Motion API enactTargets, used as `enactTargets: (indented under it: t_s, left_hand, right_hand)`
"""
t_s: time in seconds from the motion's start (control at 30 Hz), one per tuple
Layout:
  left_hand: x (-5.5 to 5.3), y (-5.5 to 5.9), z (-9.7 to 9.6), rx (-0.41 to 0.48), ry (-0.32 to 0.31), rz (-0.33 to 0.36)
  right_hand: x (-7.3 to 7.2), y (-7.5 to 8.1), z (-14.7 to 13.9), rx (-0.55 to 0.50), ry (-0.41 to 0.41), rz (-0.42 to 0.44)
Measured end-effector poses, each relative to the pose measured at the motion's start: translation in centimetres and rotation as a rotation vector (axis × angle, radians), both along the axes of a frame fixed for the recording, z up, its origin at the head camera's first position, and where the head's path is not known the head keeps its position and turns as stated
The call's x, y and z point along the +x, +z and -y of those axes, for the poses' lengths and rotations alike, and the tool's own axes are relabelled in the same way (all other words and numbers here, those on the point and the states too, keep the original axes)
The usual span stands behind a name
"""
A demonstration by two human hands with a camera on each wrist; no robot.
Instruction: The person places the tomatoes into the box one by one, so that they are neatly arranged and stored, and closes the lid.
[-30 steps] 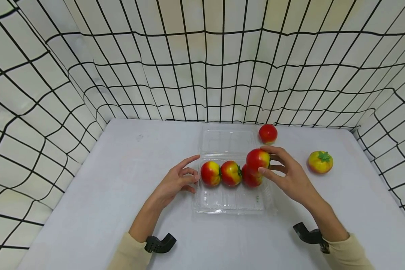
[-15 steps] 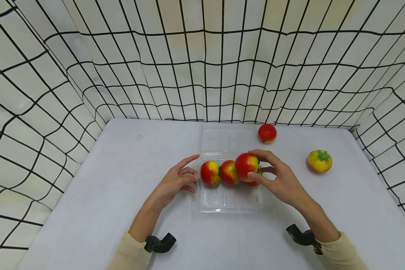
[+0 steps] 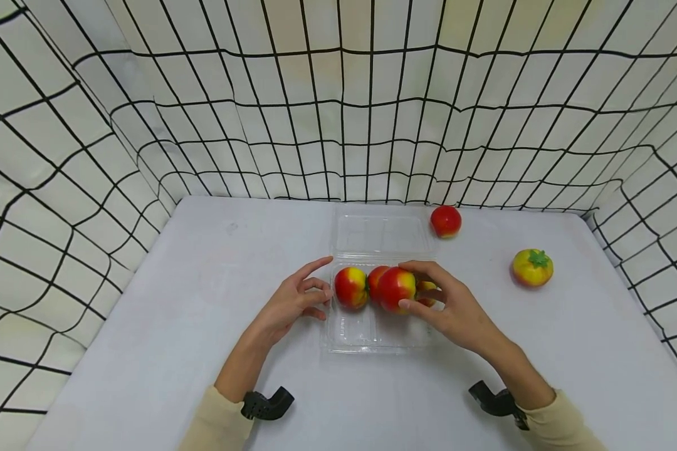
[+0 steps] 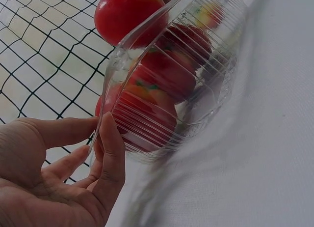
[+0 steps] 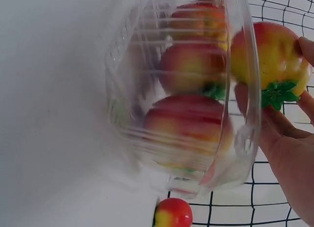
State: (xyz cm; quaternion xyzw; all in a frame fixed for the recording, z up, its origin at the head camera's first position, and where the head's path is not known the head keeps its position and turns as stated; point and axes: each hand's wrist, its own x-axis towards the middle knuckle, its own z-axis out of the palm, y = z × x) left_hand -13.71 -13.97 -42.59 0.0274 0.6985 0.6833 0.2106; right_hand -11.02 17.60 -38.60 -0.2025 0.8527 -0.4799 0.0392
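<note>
My left hand [image 3: 290, 305] pinches the left rim of a clear plastic clamshell box [image 3: 352, 338] between thumb and fingers, as the left wrist view shows. In my right hand [image 3: 454, 307] is a red and yellow tomato [image 3: 396, 289] with a green leafy top [image 5: 279, 93], gripped between thumb and fingers. It hangs over the box, above rim height in the right wrist view. Three similar tomatoes lie in a row inside: a left one [image 3: 350, 288], a middle one [image 3: 375, 279] partly covered by the held tomato, and a right one [image 3: 427, 292] mostly behind my fingers.
The box's lid [image 3: 380, 232] lies folded back, away from me. Beside it sits a red tomato [image 3: 446, 221], and farther right a yellow tomato [image 3: 533, 267] with its green top up. Black netting [image 3: 344, 144] over white walls borders the white table [image 3: 203, 300] at the back and sides.
My right hand has carried its tomato leftward and slightly toward me, from over the right tomato to over the middle of the row. The left hand has stayed at the box rim.
</note>
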Motion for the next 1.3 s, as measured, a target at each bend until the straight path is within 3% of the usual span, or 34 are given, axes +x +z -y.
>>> enactTargets:
  t_s: [0.3, 1.3]
  left_hand:
    - [-0.2, -0.1, -0.1, 0.0, -0.003, 0.001]
    - [-0.2, 0.1, -0.1, 0.008, -0.008, 0.004]
  right_hand:
    - [0.4, -0.4, 0.8, -0.044, 0.027, 0.003]
    - [0.6, -0.9, 3.5, -0.004, 0.062, -0.033]
